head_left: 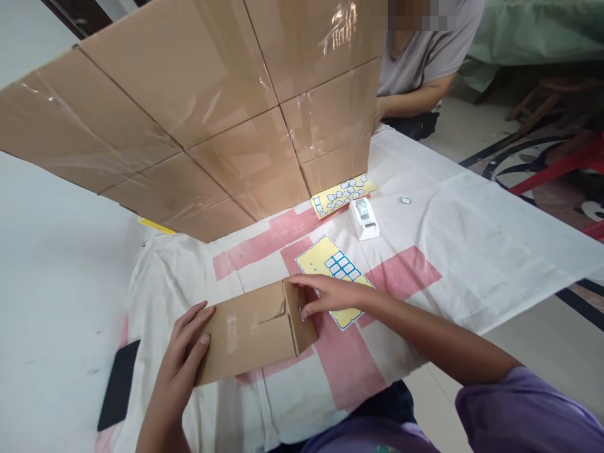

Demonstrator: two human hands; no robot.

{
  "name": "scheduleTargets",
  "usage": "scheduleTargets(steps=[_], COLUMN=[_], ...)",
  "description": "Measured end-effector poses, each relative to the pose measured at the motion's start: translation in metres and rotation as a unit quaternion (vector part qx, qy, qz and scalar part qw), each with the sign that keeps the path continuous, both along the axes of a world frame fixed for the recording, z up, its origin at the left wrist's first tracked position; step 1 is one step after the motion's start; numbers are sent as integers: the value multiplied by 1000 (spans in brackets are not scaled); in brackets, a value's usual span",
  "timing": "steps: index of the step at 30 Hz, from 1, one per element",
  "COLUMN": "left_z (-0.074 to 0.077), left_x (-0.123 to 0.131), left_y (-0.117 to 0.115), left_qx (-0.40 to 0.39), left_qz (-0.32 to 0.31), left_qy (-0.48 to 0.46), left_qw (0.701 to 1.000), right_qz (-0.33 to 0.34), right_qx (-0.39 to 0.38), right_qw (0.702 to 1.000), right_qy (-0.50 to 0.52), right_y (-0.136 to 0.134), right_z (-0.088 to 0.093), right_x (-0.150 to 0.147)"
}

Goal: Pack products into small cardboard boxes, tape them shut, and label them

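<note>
A small brown cardboard box lies on the table's near side between my two hands. My left hand grips its left end, with the thumb on the top face and the other fingers along the far edge. At the right end, my right hand has its fingers over the upper corner and its thumb against the end face. A yellow card with blue-edged white tiles lies partly beneath my right hand and wrist. What is inside the box is hidden.
A tall taped cardboard partition stands across the table. Near its foot are a yellow patterned sheet, a white device with a screen and a small white piece. A black flat object lies left; another person sits beyond.
</note>
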State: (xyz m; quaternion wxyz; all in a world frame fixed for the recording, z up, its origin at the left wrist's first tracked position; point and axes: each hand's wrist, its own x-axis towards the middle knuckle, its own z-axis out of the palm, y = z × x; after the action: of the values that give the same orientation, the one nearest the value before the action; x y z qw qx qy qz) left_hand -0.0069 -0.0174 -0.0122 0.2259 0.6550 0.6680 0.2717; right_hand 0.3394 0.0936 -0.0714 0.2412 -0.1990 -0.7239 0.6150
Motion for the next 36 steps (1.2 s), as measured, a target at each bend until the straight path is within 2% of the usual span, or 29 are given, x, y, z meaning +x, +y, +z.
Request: scheduleTargets(steps=[2, 6, 16, 20, 23, 26, 28, 30, 32, 33, 35, 36], left_z=[-1, -2, -3, 2, 15, 32, 40, 44, 43, 41, 35, 32], left_x=[-1, 0, 0, 2, 23, 73, 123, 185, 254, 289, 358, 391], left_y=[0, 1, -1, -8, -4, 21, 47, 75, 103, 116, 140, 151], left_qx=[1, 1, 10, 31, 41, 67, 89, 68, 28, 19, 8, 1], left_qz=[3, 5, 2, 5, -1, -56, -112, -161, -245, -285, -350, -380], left_qy=[-5, -13, -38, -85, -155, -188, -208, -284, -357, -362, -362, -357], left_qw=[1000, 1000, 999, 996, 987, 978, 968, 943, 901, 887, 864, 853], right_qz=[9, -2, 30, 6, -39, -144, -261, -401, -532, -589, -661, -684], right_qx=[-39, -60, -35, -16, 9, 46, 35, 9, -22, -26, -4, 14], right_qw=[999, 998, 999, 999, 996, 986, 964, 916, 846, 807, 749, 727], right_qy=[19, 30, 22, 37, 74, 78, 39, -3, -21, -23, -45, -57], right_y=[1, -1, -11, -26, -45, -77, -108, -142, -174, -186, -202, -205], right_z=[-4, -5, 4, 21, 41, 48, 38, 13, -18, -34, -56, -61], right_x=[-3, -5, -2, 0, 24, 74, 118, 164, 210, 231, 268, 282])
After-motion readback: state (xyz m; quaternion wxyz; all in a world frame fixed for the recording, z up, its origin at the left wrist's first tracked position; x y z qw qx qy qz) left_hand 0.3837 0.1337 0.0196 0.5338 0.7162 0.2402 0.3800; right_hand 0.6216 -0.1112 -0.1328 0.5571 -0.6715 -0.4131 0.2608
